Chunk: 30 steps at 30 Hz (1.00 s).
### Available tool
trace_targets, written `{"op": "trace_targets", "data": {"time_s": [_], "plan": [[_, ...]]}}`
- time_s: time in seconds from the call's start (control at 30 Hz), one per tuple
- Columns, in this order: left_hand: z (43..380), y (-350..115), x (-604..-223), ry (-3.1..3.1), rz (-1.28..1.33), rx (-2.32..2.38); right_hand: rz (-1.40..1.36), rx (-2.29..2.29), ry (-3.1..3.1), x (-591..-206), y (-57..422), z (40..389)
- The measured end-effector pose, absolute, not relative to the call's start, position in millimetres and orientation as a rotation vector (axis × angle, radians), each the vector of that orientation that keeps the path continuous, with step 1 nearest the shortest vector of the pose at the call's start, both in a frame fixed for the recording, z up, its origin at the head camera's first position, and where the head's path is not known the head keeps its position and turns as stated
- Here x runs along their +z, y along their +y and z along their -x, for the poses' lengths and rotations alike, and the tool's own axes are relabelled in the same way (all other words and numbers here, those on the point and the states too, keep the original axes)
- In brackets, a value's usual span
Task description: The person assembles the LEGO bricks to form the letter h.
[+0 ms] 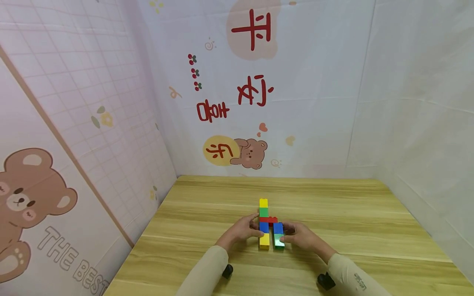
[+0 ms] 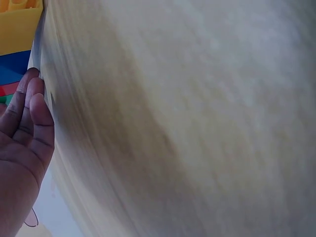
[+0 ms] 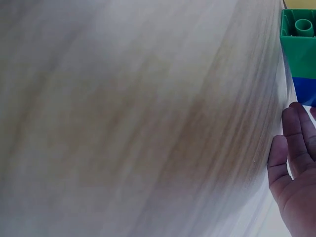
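Observation:
A joined build of toy building bricks lies on its side on the wooden table, shaped like a small h. Its long left column runs from a far yellow brick (image 1: 263, 203) through a green brick (image 1: 263, 212), a red brick (image 1: 268, 220) and a blue brick (image 1: 264, 227) to a near yellow brick (image 1: 264, 241). Under the red brick's right end, a second blue brick (image 1: 278, 228) and a near green brick (image 1: 279, 241) form a short leg. My left hand (image 1: 242, 228) holds the column's left side, thumb at the blue-yellow seam. My right hand (image 1: 303, 236) holds the short leg, thumb on its green brick.
The wood-grain table (image 1: 207, 193) spreads around the build. Printed white cloth (image 1: 314, 123) hangs behind it, with more cloth at both sides. Black pieces (image 1: 326, 281) show at both sleeves near the front.

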State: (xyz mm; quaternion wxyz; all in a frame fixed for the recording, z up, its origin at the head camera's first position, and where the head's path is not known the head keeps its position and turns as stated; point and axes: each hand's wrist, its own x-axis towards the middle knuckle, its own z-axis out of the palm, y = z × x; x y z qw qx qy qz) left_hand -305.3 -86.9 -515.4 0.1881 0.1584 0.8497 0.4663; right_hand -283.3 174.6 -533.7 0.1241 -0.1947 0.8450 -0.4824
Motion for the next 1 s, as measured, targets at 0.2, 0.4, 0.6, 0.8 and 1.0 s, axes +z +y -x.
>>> {"op": "trace_targets", "data": {"time_s": [0.2, 0.4, 0.6, 0.8, 1.0], "plan": [[304.1, -86.8, -515.1, 2.390, -0.470, 1.326, 0.582, -1.442, 2.412, -533.6, 175.6, 282.6], [303.2, -86.4, -515.4, 2.408, -0.483, 1.320, 0.592, -1.422, 2.444, -534.3, 175.9, 282.8], [303.8, -86.9, -516.0, 2.401, -0.482, 1.326, 0.573, -1.425, 2.452, -533.5, 175.2, 281.4], [306.6, -94.2, -513.9, 2.447, -0.478, 1.282, 0.442, -1.389, 2.520, -530.4, 177.2, 279.9], [312.6, -111.7, -507.5, 2.517, -0.488, 1.312, 0.371, -1.320, 2.629, -524.2, 190.5, 280.0]]}}
